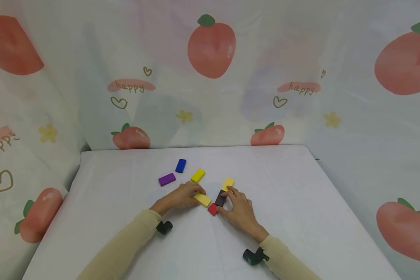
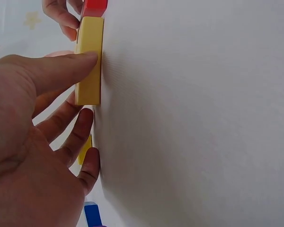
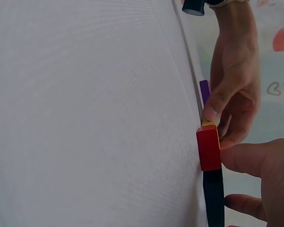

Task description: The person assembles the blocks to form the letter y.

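Observation:
My left hand (image 1: 184, 195) pinches a pale yellow block (image 1: 203, 200), its thumb flat along the near long side and fingers behind. One end of that block comes close to a small red block (image 1: 212, 209). On the right, a black block (image 1: 221, 198) and another yellow block (image 1: 228, 184) run on from the red one in a slanting row. My right hand (image 1: 240, 210) reaches over this row. Its thumb touches the red block (image 3: 209, 149), and a fingertip touches the black block (image 3: 214, 196); the other fingers are by the far yellow block.
Beyond my left hand lie a brighter yellow block (image 1: 197, 175), a purple block (image 1: 167, 179) and a blue block (image 1: 181, 165). They rest on a white-covered table (image 1: 283, 175). A fruit-printed cloth (image 1: 210, 105) hangs behind it and at both sides.

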Demonstrator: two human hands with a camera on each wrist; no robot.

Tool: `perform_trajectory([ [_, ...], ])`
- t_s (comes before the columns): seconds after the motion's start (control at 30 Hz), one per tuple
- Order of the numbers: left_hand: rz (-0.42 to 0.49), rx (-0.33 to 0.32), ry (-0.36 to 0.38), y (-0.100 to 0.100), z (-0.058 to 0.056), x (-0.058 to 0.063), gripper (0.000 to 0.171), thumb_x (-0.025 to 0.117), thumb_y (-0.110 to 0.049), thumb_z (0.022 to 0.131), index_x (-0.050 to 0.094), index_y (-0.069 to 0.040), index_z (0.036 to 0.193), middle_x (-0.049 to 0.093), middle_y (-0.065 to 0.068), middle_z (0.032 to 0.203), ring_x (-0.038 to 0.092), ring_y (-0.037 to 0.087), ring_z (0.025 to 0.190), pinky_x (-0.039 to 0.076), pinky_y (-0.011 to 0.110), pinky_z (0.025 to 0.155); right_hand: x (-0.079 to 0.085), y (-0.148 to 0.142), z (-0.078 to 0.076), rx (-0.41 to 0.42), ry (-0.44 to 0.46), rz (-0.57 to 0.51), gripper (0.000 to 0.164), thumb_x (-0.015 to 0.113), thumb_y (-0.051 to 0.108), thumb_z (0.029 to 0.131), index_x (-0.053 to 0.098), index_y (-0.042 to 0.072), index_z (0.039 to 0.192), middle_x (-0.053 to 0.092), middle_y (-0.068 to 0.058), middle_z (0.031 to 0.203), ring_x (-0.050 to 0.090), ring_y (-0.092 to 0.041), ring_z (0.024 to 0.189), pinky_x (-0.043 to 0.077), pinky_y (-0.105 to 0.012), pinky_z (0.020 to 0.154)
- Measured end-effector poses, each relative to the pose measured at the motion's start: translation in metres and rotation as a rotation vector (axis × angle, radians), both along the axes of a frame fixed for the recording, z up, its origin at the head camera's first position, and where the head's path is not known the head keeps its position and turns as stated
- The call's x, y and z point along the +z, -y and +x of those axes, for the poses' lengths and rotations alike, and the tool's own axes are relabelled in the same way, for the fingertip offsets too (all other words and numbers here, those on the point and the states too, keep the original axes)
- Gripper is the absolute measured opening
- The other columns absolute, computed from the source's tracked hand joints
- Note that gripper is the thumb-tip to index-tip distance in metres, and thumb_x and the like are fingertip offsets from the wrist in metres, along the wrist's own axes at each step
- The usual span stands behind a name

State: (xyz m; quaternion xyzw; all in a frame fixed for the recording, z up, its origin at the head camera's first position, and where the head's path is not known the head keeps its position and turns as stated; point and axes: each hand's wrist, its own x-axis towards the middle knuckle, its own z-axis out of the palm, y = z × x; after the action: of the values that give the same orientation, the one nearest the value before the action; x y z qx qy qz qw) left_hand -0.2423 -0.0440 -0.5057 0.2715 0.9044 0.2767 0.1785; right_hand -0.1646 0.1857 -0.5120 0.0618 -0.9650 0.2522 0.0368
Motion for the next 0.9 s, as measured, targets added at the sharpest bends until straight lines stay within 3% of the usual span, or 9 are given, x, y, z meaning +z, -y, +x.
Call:
perform_trajectory([
  [0.27, -0.015, -0.028, -0.004, -0.005, -0.001, 0.000, 0.032, 0.070, -0.018, 0.091, 0.066, -0.023, 0.123, 0.060, -0.003, 0.133, 0.048, 0.021, 0.130, 0.029, 0.052, 0.115, 0.001, 0.001, 0.000, 0.012, -0.026, 0.009, 0.045, 0.078, 0.039, 0.081, 0.064, 0.019, 0.119, 0.048, -0.007, 0.148, 0.050, -0.037, 0.127, 0.041, -0.057, 0.092],
  [0.4, 0.006, -0.005, 0.023, -0.005, 0.001, 0.002, 0.038, 0.070, -0.020, 0.091, 0.063, -0.023, 0.128, 0.057, -0.002, 0.138, 0.045, 0.023, 0.134, 0.029, 0.052, 0.116, 0.000, 0.001, -0.001, 0.006, -0.028, 0.009, 0.045, 0.078, 0.038, 0.081, 0.064, 0.020, 0.119, 0.048, -0.007, 0.149, 0.050, -0.036, 0.127, 0.041, -0.056, 0.093],
  [0.53, 0.054, 0.095, 0.036, -0.005, 0.006, 0.001, 0.045, 0.071, -0.027, 0.090, 0.059, -0.021, 0.132, 0.056, 0.000, 0.137, 0.047, 0.021, 0.129, 0.037, 0.045, 0.114, -0.001, 0.001, -0.001, 0.003, -0.036, 0.012, 0.044, 0.078, 0.039, 0.080, 0.064, 0.020, 0.118, 0.049, -0.007, 0.148, 0.051, -0.036, 0.126, 0.041, -0.055, 0.092],
  [0.73, 0.092, 0.256, -0.021, -0.008, 0.017, -0.002, 0.050, 0.074, -0.035, 0.087, 0.058, -0.012, 0.128, 0.061, 0.003, 0.115, 0.054, 0.018, 0.103, 0.049, 0.037, 0.095, 0.000, 0.001, 0.000, 0.001, -0.026, 0.011, 0.045, 0.077, 0.039, 0.081, 0.064, 0.020, 0.119, 0.048, -0.007, 0.149, 0.050, -0.036, 0.128, 0.040, -0.056, 0.094],
  [0.9, 0.084, 0.301, -0.030, -0.011, 0.023, -0.005, 0.046, 0.076, -0.034, 0.085, 0.062, -0.011, 0.122, 0.062, 0.002, 0.105, 0.053, 0.016, 0.093, 0.050, 0.033, 0.086, 0.003, 0.001, 0.001, 0.002, -0.011, 0.006, 0.043, 0.077, 0.037, 0.082, 0.063, 0.019, 0.119, 0.047, -0.008, 0.149, 0.049, -0.037, 0.128, 0.040, -0.057, 0.095],
])
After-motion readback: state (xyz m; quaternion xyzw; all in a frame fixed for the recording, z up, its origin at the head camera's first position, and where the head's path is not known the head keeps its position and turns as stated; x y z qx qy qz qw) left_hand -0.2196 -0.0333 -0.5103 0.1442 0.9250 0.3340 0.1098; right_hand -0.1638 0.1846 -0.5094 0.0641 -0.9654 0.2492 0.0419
